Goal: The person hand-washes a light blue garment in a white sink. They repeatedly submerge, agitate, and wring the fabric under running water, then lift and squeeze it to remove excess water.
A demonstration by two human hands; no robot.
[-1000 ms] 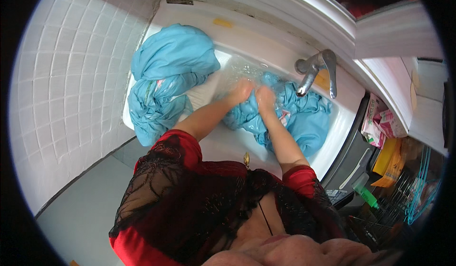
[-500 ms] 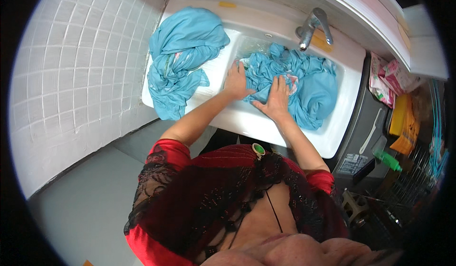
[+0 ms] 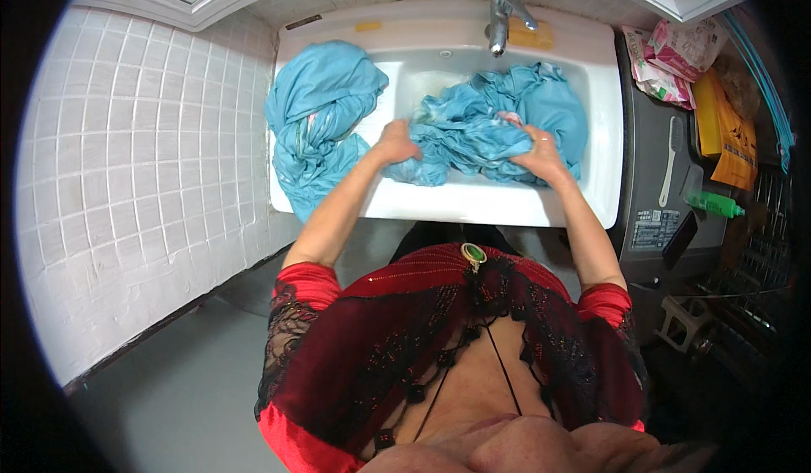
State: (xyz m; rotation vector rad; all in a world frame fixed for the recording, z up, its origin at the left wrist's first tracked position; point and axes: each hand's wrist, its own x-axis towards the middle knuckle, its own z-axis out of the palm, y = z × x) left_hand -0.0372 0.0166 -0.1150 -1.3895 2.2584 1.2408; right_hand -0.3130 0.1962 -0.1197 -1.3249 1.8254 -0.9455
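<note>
A bunched, wet light-blue cloth (image 3: 473,131) with small pink and white patches lies in the basin of the white sink (image 3: 604,135). My left hand (image 3: 397,144) is closed on its left end, by the ridge between basin and drainboard. Farther right, my right hand (image 3: 542,156) grips the near side of the cloth, the thumb toward me and the fingers partly hidden in the folds. Between my hands a stretch of it is gathered lengthwise. A second heap of blue cloth (image 3: 325,93) rests on the drainboard at the left, its lower end hanging over the front edge.
A chrome faucet (image 3: 504,17) stands behind the basin, beside a yellow bar of soap (image 3: 530,34). White tiles (image 3: 152,135) wall the left side. On the grey top at right are a white-handled brush (image 3: 671,160), a green bottle (image 3: 715,203) and pink packets (image 3: 684,51).
My hands have moved apart, left hand to the left and right hand to the right, and now grip the cloth rather than press on it. The view has shifted as my head turned.
</note>
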